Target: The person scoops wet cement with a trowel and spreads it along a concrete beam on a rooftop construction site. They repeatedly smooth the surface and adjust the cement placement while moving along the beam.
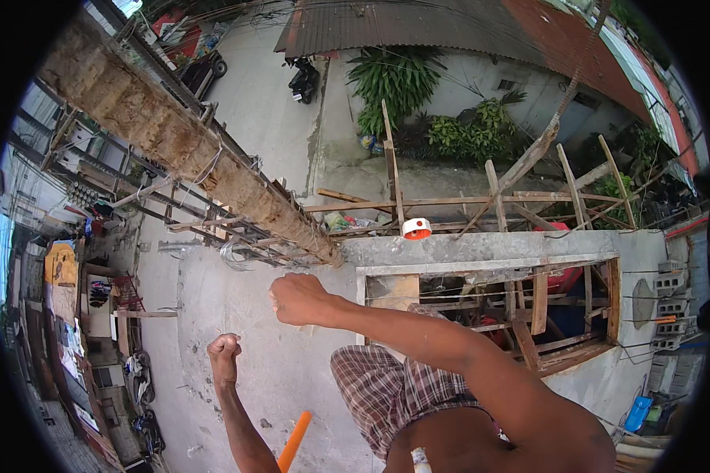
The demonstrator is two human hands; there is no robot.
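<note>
My right hand is closed in a fist, reaching leftward across my body near the foot of a rough concrete column. Lower and to the left, my left hand is raised with its fingers curled closed. A faint thin line seems to run between the two fists; what either hand holds is too small to make out. An orange tube slants up beside my left forearm. On the concrete ledge ahead, a white ring-shaped spool with an orange inside stands apart from both hands.
The rough column with wires and steel bars rises at the left. Wooden posts and rails line the ledge's far side. A framed opening with timber inside lies to my right. Far below are a street and parked motorcycles.
</note>
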